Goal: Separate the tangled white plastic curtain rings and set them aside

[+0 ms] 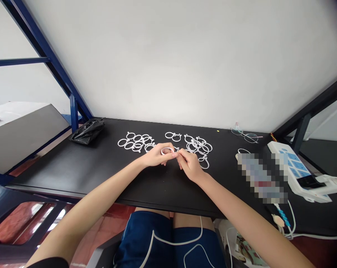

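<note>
Over the black table, my left hand (pixel 156 155) is closed around a white plastic curtain ring (pixel 167 150). My right hand (pixel 189 163) meets it at the ring's right side, thumb and fingers pinched together; what lies between them is too small to make out. Several white rings with small eyelets lie in a loose group (pixel 135 142) beyond my left hand. Another pile of rings (pixel 198 145) sits beyond my right hand, with one ring (pixel 204 163) closer to me. Two rings (pixel 173 136) rest between these groups, near the wall.
A black plastic bag (pixel 88 131) lies at the table's far left. To the right are eyeglasses (pixel 251 138), a blurred-out phone (pixel 262 178) and a white power strip (pixel 297 169) with cables. A white cable (pixel 171 243) crosses my lap. Blue metal posts (pixel 53 56) flank the table.
</note>
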A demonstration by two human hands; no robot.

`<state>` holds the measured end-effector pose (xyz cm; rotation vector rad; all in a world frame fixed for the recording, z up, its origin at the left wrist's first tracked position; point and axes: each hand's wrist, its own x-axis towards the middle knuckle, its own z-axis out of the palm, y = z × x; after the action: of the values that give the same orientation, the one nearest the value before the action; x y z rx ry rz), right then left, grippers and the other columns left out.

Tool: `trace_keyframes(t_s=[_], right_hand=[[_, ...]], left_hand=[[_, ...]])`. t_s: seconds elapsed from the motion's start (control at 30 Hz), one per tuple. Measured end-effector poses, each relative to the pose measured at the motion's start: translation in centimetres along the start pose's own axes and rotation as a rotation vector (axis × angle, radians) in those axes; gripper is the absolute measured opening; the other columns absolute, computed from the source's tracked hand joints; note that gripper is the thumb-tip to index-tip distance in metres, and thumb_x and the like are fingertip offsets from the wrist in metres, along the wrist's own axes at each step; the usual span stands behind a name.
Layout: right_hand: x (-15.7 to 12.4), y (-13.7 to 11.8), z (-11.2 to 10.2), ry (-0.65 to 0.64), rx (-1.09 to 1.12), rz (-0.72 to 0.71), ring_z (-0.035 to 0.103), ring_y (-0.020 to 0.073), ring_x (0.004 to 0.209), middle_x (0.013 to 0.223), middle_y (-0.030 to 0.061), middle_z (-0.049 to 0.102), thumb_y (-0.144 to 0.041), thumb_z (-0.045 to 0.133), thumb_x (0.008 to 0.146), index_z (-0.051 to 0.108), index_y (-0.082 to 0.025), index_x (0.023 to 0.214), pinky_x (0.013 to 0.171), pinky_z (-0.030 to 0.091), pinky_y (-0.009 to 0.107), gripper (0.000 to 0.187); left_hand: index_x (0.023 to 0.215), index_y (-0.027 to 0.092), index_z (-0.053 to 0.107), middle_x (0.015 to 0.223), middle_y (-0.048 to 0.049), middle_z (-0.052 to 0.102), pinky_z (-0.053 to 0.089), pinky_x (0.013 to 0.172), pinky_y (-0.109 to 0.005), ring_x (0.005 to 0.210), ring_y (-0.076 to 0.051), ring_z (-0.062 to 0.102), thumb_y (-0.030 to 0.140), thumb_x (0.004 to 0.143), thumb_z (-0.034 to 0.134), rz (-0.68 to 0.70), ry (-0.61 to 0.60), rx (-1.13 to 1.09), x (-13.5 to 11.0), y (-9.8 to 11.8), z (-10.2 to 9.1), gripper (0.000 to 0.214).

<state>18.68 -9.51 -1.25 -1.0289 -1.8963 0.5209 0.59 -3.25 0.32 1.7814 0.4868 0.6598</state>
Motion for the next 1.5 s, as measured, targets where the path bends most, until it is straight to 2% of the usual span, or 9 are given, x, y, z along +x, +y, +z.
trace_keyframes(t_s=[0.53,0.97,1.2,1.4,1.5], right_hand=[[0.01,-0.03,0.42,-0.001,0.030,0.064,0.048,0.0110,0.045,0.054,-0.0048,0.048,-0.037,0.037,0.102,0.041,-0.022,0.073,0.050,0.038,0.025,0.032],[-0.01,-0.19,0.47,0.021,0.016,0.085,0.051,0.0103,0.046,0.060,-0.0030,0.053,-0.040,0.036,0.102,0.044,-0.022,0.075,0.049,0.041,0.024,0.033],[0.11,-0.35,0.49,0.018,-0.001,0.082,0.052,0.0095,0.046,0.064,-0.0023,0.056,-0.035,0.033,0.102,0.050,-0.021,0.085,0.049,0.041,0.022,0.028],[0.22,-0.35,0.67,0.026,-0.015,0.074,0.051,0.0096,0.047,0.063,-0.0026,0.056,-0.033,0.040,0.099,0.051,-0.021,0.086,0.050,0.043,0.023,0.021],[0.33,-0.26,0.78,0.060,-0.044,0.073,0.056,0.0121,0.055,0.068,-0.0001,0.059,-0.030,0.046,0.097,0.053,-0.021,0.085,0.053,0.046,0.024,0.017]], left_hand=[[0.080,0.016,0.051,0.051,0.0081,0.043,0.041,0.047,-0.019,0.045,-0.006,0.042,0.048,0.086,0.061,-0.050,0.032,0.008,0.11,0.23,0.04,0.034],[0.086,0.017,0.054,0.054,0.0064,0.050,0.040,0.051,-0.021,0.046,-0.007,0.046,0.048,0.085,0.063,-0.071,0.038,-0.034,0.26,0.38,0.13,0.032],[0.085,0.016,0.054,0.069,0.0020,0.061,0.047,0.053,-0.021,0.051,-0.007,0.054,0.043,0.082,0.068,-0.087,0.151,-0.182,0.42,0.54,0.19,0.030],[0.089,0.016,0.057,0.071,0.0026,0.061,0.047,0.048,-0.019,0.047,-0.005,0.052,0.040,0.079,0.072,-0.049,0.331,-0.292,0.81,-0.09,-0.32,0.030],[0.090,0.016,0.060,0.075,0.0011,0.063,0.049,0.049,-0.020,0.049,-0.006,0.054,0.041,0.077,0.073,-0.058,0.424,-0.329,0.92,-0.15,-0.54,0.031]])
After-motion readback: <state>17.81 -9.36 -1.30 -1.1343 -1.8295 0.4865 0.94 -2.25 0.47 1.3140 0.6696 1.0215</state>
